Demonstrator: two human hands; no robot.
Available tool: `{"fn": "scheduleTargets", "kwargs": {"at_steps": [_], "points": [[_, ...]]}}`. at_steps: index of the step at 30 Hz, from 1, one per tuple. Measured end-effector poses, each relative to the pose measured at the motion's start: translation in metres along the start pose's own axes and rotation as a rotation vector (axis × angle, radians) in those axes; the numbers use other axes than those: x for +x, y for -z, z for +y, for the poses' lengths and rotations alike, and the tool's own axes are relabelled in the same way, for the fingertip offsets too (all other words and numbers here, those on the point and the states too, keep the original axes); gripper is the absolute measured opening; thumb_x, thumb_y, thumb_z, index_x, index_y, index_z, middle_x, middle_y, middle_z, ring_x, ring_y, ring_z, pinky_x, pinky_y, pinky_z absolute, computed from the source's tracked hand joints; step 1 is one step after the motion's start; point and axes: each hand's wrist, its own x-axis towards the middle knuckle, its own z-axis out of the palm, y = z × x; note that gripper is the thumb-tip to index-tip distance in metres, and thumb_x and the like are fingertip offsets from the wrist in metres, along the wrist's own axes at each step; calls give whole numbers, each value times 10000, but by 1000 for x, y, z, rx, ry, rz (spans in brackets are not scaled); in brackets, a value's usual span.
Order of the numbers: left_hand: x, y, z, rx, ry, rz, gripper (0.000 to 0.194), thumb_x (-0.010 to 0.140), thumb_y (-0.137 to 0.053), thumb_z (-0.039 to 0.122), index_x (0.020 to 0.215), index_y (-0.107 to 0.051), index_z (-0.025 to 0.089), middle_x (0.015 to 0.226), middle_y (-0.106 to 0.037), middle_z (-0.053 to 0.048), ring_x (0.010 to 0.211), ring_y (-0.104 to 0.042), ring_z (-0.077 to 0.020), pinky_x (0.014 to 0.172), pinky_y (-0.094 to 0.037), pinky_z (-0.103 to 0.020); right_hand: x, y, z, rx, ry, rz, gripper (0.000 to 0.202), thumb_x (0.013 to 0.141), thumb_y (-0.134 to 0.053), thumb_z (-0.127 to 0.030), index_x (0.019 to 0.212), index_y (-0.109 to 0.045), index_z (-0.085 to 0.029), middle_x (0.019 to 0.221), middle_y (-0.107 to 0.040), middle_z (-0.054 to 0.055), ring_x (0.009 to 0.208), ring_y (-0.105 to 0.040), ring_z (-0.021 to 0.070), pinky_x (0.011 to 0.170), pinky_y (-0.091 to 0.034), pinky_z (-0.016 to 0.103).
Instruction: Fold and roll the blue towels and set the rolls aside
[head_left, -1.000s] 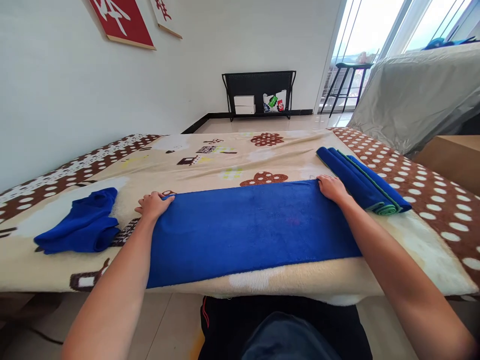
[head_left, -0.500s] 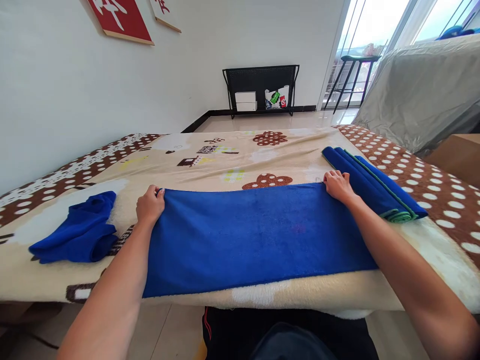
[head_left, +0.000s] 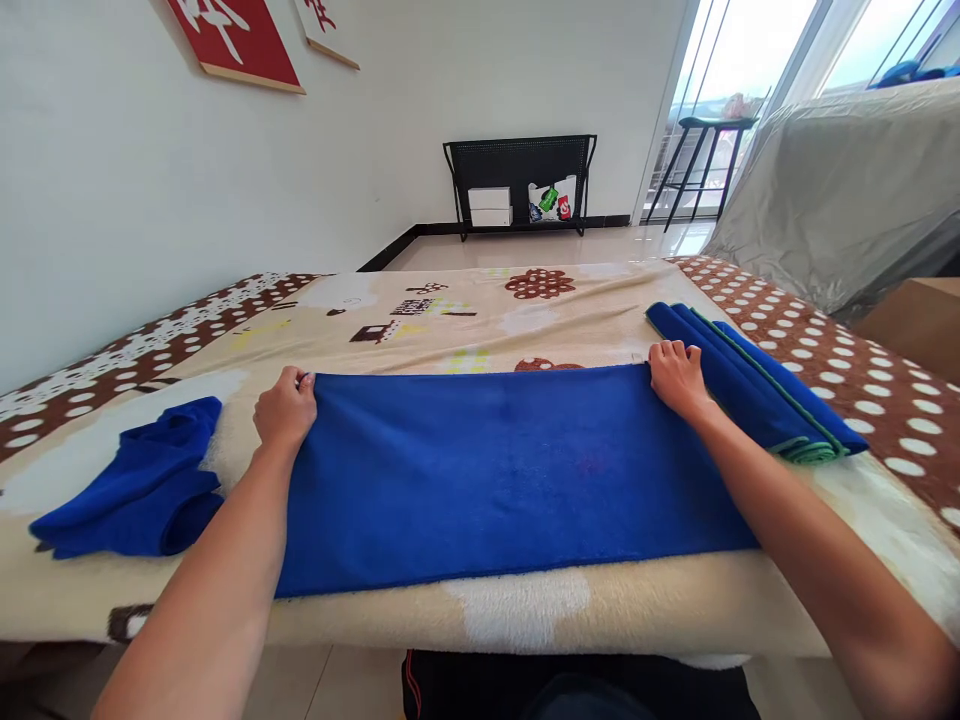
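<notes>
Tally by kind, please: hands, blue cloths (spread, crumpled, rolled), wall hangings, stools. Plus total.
Hands: 2 (left hand, right hand)
Spread blue cloth: 1
Crumpled blue cloth: 1
Rolled blue bundle: 1, individual rolls unclear
Wall hangings: 2 (red one, paler one)
Stool: 1
Total: 8, bundle as one

Daylight fills the room evenly and brightly, coming from the windows [head_left: 742, 50] at the upper right, where the glass is blown out to near white. The glossy floor [head_left: 675, 238] catches a pale glare below them, and the grey plastic cover [head_left: 855, 190] picks up a soft sheen. Shadows are faint, and the blue cloth [head_left: 480, 470] shows saturated, with fine texture readable. Wide-angle distortion stretches the forearms toward the lower corners. The dark shape at the bottom edge is murky and soft.
</notes>
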Motion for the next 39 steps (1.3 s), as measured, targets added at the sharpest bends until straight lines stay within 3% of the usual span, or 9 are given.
{"fn": "scheduleTargets", "kwargs": {"at_steps": [6, 11, 15, 20, 24, 26, 29, 33, 39], "points": [[-13, -18, 1, 20, -18, -83, 485, 997, -254, 507, 1162, -570, 178, 1006, -674, -76, 894, -596, -243, 741, -401, -320, 0, -6, -4, 38, -5, -61, 339, 927, -313, -113, 1117, -594, -101, 1109, -633, 183, 1118, -481, 299, 958, -297, 453], [-20, -7, 21, 24, -125, -24, 407, 956, -342, 281, 1229, -543, 56, 1265, -570, -245, 1194, -502, -395, 961, -345, -535, 0, 8, -17, 103, 5, -51, 400, 900, -322, -105, 1185, -602, -88, 1184, -621, 212, 1159, -470, 330, 996, -267, 491], [-42, 3, 90, -62, -373, -24, 504, 922, -369, 218, 1402, -450, 90, 1421, -495, -224, 1330, -428, -357, 1061, -306, -522, 4, 28, -74, 206, 107, -34, 418, 905, -351, -127, 1240, -596, -82, 1268, -592, 219, 1205, -461, 333, 1049, -248, 473], [-114, -11, 203, -178, -720, -147, 546, 932, -404, 272, 1463, -432, 149, 1539, -434, -116, 1421, -387, -226, 1142, -318, -369, -1, 50, -173, 346, 294, -43, 414, 970, -325, -195, 1301, -568, -149, 1315, -606, 97, 1233, -480, 243, 1085, -283, 362], [-165, -27, 243, -199, -832, -239, 538, 966, -336, 247, 1477, -423, 104, 1550, -413, -132, 1449, -359, -207, 1169, -297, -360, -12, 50, -210, 431, 344, -80, 431, 1008, -287, -254, 1372, -520, -251, 1441, -539, -14, 1335, -452, 179, 1106, -321, 328], [-173, -32, 241, -196, -829, -261, 545, 998, -280, 292, 1498, -390, 106, 1576, -364, -128, 1472, -316, -212, 1190, -265, -400, -16, 45, -207, 462, 346, -102, 451, 1019, -269, -273, 1412, -490, -256, 1493, -487, -26, 1391, -411, 158, 1131, -314, 324], [-163, -33, 217, -178, -797, -281, 585, 1017, -248, 431, 1520, -360, 153, 1603, -316, -88, 1494, -264, -202, 1213, -216, -434, -17, 36, -182, 497, 349, -133, 487, 1029, -283, -349, 1457, -459, -197, 1552, -407, 5, 1447, -345, 160, 1172, -277, 314], [-130, -34, 162, -132, -676, -292, 630, 1009, -218, 514, 1532, -341, 185, 1618, -280, -75, 1508, -225, -207, 1218, -179, -466, -19, 20, -122, 499, 266, -177, 561, 1030, -283, -444, 1496, -414, -162, 1570, -371, 50, 1473, -301, 174, 1199, -248, 335], [-83, -32, 67, -58, -416, -302, 653, 991, -207, 551, 1548, -310, 228, 1632, -247, -70, 1513, -204, -244, 1205, -177, -531, -30, -7, -22, 416, -36, -245, 595, 1017, -283, -482, 1508, -395, -164, 1581, -335, 100, 1494, -258, 230, 1217, -204, 447]]}}
